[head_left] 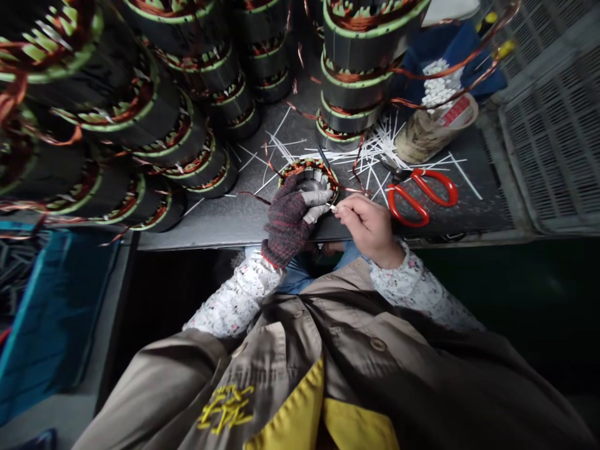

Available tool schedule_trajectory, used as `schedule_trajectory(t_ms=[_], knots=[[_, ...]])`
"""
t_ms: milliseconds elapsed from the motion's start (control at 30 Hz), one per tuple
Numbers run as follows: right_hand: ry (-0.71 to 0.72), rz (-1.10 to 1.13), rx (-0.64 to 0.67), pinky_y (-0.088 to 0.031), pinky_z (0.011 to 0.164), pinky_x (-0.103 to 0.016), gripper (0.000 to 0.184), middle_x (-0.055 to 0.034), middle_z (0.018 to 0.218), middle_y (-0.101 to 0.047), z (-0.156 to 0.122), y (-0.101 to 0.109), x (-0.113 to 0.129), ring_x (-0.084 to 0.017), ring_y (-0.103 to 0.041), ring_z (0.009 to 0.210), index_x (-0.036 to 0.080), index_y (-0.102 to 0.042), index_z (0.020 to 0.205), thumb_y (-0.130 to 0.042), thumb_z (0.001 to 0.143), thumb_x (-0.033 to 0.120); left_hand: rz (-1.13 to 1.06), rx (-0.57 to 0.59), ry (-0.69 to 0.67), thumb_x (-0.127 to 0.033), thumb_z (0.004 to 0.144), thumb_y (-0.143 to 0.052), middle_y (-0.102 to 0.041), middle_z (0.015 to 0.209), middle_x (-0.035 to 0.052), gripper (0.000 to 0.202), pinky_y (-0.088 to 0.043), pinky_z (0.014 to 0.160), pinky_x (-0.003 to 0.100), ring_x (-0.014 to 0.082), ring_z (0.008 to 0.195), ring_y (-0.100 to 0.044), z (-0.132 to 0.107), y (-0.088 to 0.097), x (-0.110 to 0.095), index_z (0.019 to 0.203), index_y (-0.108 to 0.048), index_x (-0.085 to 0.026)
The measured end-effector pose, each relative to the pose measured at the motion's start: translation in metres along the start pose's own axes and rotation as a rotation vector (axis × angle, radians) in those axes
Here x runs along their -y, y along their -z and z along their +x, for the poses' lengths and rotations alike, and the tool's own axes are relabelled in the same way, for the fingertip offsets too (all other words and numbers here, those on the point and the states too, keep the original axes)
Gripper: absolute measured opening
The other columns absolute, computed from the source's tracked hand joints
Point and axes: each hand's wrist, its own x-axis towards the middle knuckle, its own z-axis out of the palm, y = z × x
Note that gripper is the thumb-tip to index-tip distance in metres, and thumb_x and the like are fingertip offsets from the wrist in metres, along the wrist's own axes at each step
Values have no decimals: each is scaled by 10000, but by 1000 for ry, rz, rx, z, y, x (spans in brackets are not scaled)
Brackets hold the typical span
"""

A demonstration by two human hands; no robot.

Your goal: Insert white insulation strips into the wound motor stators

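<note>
**Both hands on one stator at bench edge**

Left hand [290, 215], in a dark knit glove, has its grip closed over the near rim of the stator [309, 174], fingers curled onto the copper winding. The stator lies flat on the bench [225, 219], at its front edge, right under both grips.

Right hand [368, 225], bare, has thumb and forefinger pinched tight on a small white strip [332, 207]. The strip's tip sits at the stator rim, just beside the gloved fingertips.

Just right of the right grip: red-handled scissors [422, 194], flat on the bench, blades partly open. Beyond both grips: loose white strips [375, 150] scattered across the bench.

Containers: beyond the scissors, a round tub [434, 134] sits tilted and holds small white pieces [438, 87], with blue cloth [450, 50] behind it. Far right of the grips are grey mesh crates [553, 131]; cannot tell the contents. Far left, below bench level, is a blue bin [51, 306]; its contents are too dark to tell.

Stator stack [356, 69] stands beyond the right grip. More stator stacks [140, 112] crowd the bench left of the left grip.
</note>
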Motion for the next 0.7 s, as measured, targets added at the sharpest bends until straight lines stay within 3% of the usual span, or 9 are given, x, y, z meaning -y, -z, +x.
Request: schedule_trajectory(t_ms=[100,233,400,533,700], knots=[[21,-106,2,-505,743,-317,259,-18,717,-660,5,-3,-5,-168,-619,716,230,-615,731,-520,964,293,-11,-28,-75,-384,996,-610,-787,1052,37,219,-491,1174,492,224,1124,-720,1,3,-1,1082,-743,-233],[-31,-126,30,-465,718,-308,269,9,638,-541,12,-10,-11,-152,-533,649,232,-511,641,-576,899,272,75,19,-127,-363,1005,-593,-793,1060,21,215,-460,1210,466,193,1089,-732,2,8,-1,1116,-734,-245],[-60,-110,142,-430,710,-310,351,25,604,-480,18,-5,4,-138,-463,630,225,-452,601,-569,912,336,178,-36,-285,-261,992,-569,-784,1098,27,183,-488,1172,483,198,1111,-723,3,12,-6,1125,-691,-237],[-104,172,270,-472,701,-312,428,13,633,-532,24,18,15,-140,-501,634,222,-507,618,-490,973,460,243,2,-304,-198,970,-575,-751,1194,52,183,-518,1124,509,231,1206,-685,8,10,-9,1133,-653,-232],[-185,579,354,-552,842,-363,481,-97,1013,-712,27,37,19,-219,-658,987,215,-660,726,-617,865,673,336,-57,-269,-266,938,-624,-733,1166,43,236,-582,993,522,290,1127,-703,2,3,-8,1173,-621,-273]])
